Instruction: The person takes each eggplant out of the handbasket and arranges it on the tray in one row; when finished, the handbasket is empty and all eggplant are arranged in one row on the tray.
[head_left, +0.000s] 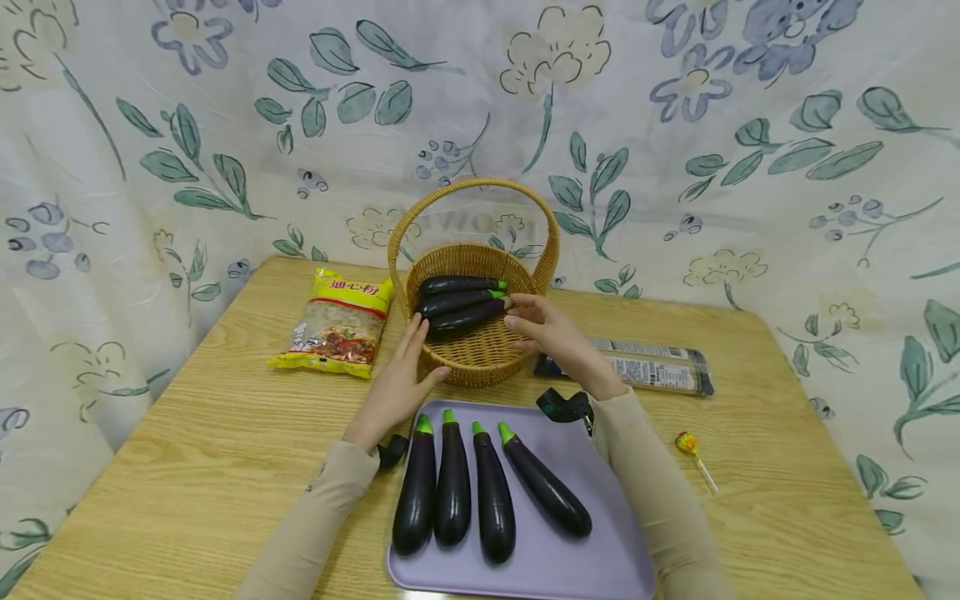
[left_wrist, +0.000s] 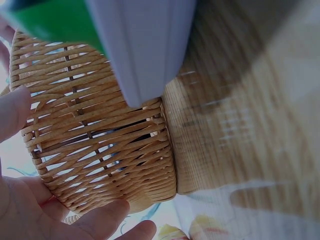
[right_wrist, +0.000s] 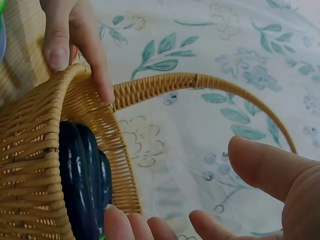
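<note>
Your left hand (head_left: 393, 396) is at the left side of the woven basket (head_left: 480, 367), with the fingers up by the rim and the thumb spread well away from them, so it is not squeezing anything. Your right hand (head_left: 555, 333) is over the right side of the basket, with a wide gap between thumb and fingers. Its fingertips are close to the green ends of the three dark eggplants (head_left: 461, 302) lying side by side in the basket, but you can't tell if they touch. Those green ends point to your right. In front of the basket is the purple tray (head_left: 570, 567), with four more eggplants (head_left: 493, 500) on it. Their green tips point toward the basket; the one farthest right lies at a slant. A yellow bag (head_left: 341, 325) is just left of the basket, and a long flat pack (head_left: 660, 367) is to the right, partly behind your right arm. A lollipop (head_left: 686, 443) lies farther right on the wooden table (head_left: 225, 467).
</note>
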